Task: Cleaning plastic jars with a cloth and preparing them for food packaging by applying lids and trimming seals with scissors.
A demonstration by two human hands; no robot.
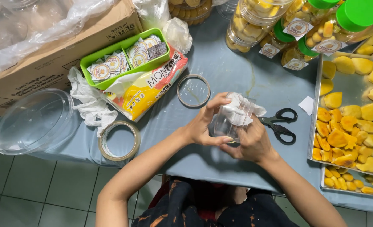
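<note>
Above the blue table point(232, 71), both hands point(203, 126) point(253, 143) grip a clear jar point(232, 120).

jar: small clear plastic jar point(230, 122), lidless, tipped on its side above the blue-grey table edge
tissue: crumpled white tissue point(242, 107), stuffed into the jar's mouth and spilling over its upper side
position: between both hands, just left of black scissors

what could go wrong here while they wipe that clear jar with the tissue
The clear jar is held in mid-air between the left hand and right hand, so it may slip. Bits of white tissue might stay inside. The scissors lie close beside the right hand.
</note>
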